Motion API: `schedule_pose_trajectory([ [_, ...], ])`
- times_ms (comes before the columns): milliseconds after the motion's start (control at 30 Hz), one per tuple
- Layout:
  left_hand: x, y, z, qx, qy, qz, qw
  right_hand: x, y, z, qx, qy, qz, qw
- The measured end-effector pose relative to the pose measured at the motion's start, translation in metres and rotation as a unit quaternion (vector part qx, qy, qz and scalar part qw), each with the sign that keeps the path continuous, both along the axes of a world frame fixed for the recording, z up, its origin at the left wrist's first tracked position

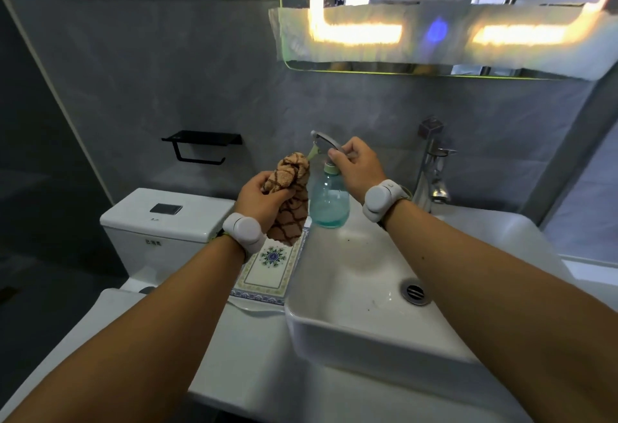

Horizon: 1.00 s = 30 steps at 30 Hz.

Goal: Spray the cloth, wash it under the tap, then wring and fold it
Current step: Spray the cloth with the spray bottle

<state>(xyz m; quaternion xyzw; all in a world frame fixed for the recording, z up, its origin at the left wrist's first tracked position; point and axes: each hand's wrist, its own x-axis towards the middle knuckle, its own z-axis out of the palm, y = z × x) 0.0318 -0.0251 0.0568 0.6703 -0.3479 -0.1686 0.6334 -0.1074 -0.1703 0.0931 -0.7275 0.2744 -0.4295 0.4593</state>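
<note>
- Cloth (pixel 289 195): brown with a dark lattice, bunched in the gripping left hand (pixel 259 197), at 9 o'clock from the bottle.
- White washbasin (pixel 351 292) on the table (pixel 254 355); chrome tap (pixel 431 162) at its 1 o'clock.
- Blue-tinted spray bottle (pixel 329 202) at the basin's 11 o'clock rim; right hand (pixel 356 165) clasps its trigger head, nozzle facing the cloth.

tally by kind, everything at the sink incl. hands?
hands: 2, left hand, right hand
wristbands: 2
cloth: 1
spray bottle: 1
tap: 1
sink: 1
toilet: 1
paper holder: 1
patterned mat: 1
total: 11
</note>
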Motion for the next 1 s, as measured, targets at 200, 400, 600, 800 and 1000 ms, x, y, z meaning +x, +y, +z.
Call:
schedule_pose_trajectory([
  [200, -0.035, -0.008, -0.005, -0.003, 0.018, -0.042, 0.999, -0.049, 0.001, -0.011, 0.023, -0.041, 0.012, 0.999],
  [400, -0.067, -0.016, -0.014, 0.017, 0.014, -0.061, 0.998, -0.093, 0.0, -0.035, 0.072, -0.052, 0.008, 0.996],
  [600, -0.094, -0.026, -0.034, 0.048, 0.01, -0.098, 0.994, -0.127, -0.003, -0.064, 0.102, -0.006, -0.019, 0.995],
  [800, -0.102, -0.041, -0.044, 0.082, 0.041, -0.135, 0.987, -0.147, -0.004, -0.082, 0.105, 0.036, -0.044, 0.993],
  [1000, -0.114, -0.046, -0.048, 0.081, 0.081, -0.209, 0.971, -0.15, -0.012, -0.102, 0.118, 0.062, -0.044, 0.99],
])
